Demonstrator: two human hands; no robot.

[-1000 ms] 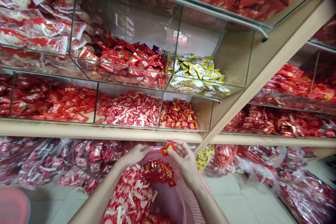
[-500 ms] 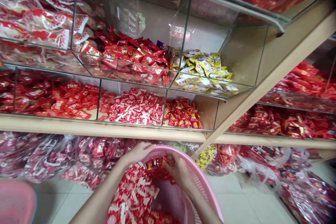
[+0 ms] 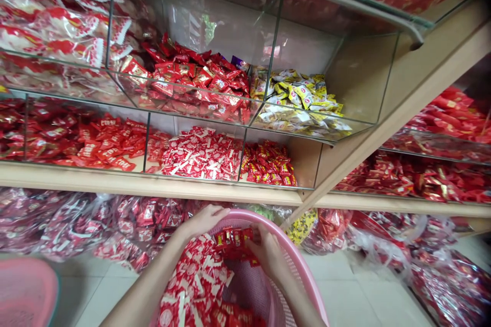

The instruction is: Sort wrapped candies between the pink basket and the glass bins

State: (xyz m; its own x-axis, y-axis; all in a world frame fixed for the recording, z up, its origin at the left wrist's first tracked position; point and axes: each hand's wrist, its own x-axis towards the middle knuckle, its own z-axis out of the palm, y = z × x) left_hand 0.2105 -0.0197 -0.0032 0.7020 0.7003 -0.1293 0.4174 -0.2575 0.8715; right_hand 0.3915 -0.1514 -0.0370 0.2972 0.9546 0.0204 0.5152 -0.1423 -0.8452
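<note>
A pink plastic basket point(image 3: 303, 276) sits low in front of me, part filled with red-and-white sweets point(image 3: 192, 286) on the left and small red-and-gold sweets point(image 3: 233, 240) at its far end. My left hand point(image 3: 203, 219) grips the basket's far rim, fingers curled over it. My right hand point(image 3: 268, 253) reaches down into the basket, its fingers closed among the red-and-gold sweets; what they hold is hidden.
Glass-fronted shelf bins hold red sweets point(image 3: 195, 79), yellow sweets point(image 3: 299, 99), red-and-white sweets point(image 3: 199, 153) and red-and-gold sweets point(image 3: 270, 166). A wooden shelf edge point(image 3: 153, 186) runs across. Clear bags of red sweets point(image 3: 76, 225) lie on the tiled floor. Another pink basket point(image 3: 25, 291) is at lower left.
A second ago my right hand held a red-and-gold sweet above the basket. It has since dropped into the basket among the sweets. The left hand stays on the rim.
</note>
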